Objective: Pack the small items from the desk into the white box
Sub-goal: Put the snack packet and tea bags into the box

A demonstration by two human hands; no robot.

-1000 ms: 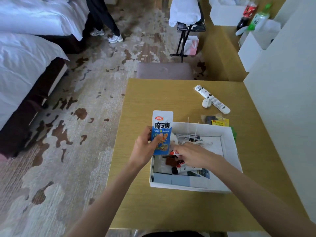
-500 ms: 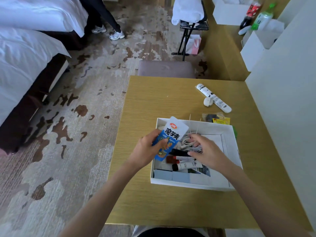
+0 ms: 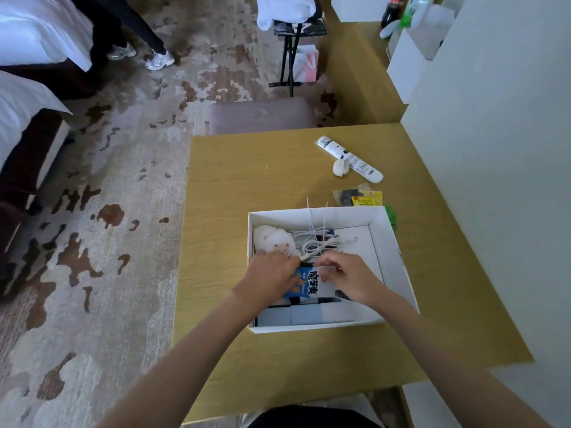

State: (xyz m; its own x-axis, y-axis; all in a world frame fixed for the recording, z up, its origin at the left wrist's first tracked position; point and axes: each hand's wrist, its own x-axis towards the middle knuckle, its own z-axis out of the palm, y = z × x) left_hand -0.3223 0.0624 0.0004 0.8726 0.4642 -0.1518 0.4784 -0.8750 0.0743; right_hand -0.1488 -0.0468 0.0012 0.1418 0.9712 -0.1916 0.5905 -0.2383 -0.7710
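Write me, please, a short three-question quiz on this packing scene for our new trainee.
1. True or false: the blue snack packet is inside the white box.
2. What sits in the box's far left corner? A: a plush sheep toy. B: a red mug. C: a pair of scissors.
3. Name two small items not yet packed that lie on the desk beyond the box.

Key: 1 true. 2 A. 3 the white tube and the yellow packet.
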